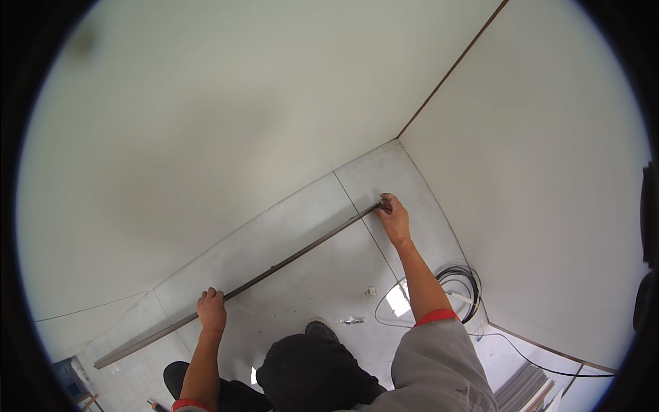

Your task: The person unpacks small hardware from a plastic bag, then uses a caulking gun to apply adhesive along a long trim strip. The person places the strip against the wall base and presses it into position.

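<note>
A long, thin, dark grey-brown trim strip point(302, 253) runs slantwise in front of me, from the lower left up to the right. My left hand point(211, 309) is closed around it, some way in from its left end. At the right end, my right hand point(392, 213) pinches the tip between thumb and fingers. The strip is held above the pale tiled floor point(274, 305), close to the foot of the white wall; how far above, I cannot tell.
White walls point(171, 137) meet at a corner with a brown seam. Coiled black cable point(470, 295) lies by the right wall. Several stacked strips point(525, 391) are at the lower right. Small scraps point(352, 321) lie near my shoe point(321, 328). A blue item point(68, 378) stands far left.
</note>
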`<state>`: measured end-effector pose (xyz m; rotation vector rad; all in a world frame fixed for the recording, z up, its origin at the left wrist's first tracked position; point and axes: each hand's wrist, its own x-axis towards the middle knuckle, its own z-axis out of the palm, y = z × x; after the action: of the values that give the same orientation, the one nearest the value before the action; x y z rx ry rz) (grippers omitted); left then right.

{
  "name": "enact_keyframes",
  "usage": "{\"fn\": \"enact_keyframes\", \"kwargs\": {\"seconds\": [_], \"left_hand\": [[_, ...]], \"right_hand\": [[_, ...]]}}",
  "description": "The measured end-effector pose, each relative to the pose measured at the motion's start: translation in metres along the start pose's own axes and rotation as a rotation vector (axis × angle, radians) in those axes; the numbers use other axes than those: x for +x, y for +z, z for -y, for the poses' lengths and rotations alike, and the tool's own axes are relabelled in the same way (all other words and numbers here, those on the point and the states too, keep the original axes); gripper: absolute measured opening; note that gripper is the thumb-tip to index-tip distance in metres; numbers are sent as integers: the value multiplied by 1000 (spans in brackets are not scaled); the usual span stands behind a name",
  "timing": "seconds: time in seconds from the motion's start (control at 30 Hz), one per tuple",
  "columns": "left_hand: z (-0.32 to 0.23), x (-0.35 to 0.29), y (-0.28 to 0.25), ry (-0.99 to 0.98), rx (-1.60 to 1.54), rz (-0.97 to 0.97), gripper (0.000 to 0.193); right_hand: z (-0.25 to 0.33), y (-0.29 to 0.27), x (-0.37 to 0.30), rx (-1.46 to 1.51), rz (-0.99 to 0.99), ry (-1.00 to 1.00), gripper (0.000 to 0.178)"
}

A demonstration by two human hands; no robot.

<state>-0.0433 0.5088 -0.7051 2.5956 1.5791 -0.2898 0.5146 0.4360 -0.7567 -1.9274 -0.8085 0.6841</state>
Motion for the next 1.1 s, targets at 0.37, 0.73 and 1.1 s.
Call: {"fn": "enact_keyframes", "kwargs": {"seconds": [0.37,0.73,1.1], "left_hand": [[-25,-4,1,-36,15,-122,8],[-95,4,-20,24,50,-353,3],[-128,23,-7,89,1,-397,4]], "right_hand": [[2,-20,-34,53,-144,-49,50],[-4,-38,-92,251,-51,-30,52],[-20,-52,-101,283,-50,-27,57]]}}
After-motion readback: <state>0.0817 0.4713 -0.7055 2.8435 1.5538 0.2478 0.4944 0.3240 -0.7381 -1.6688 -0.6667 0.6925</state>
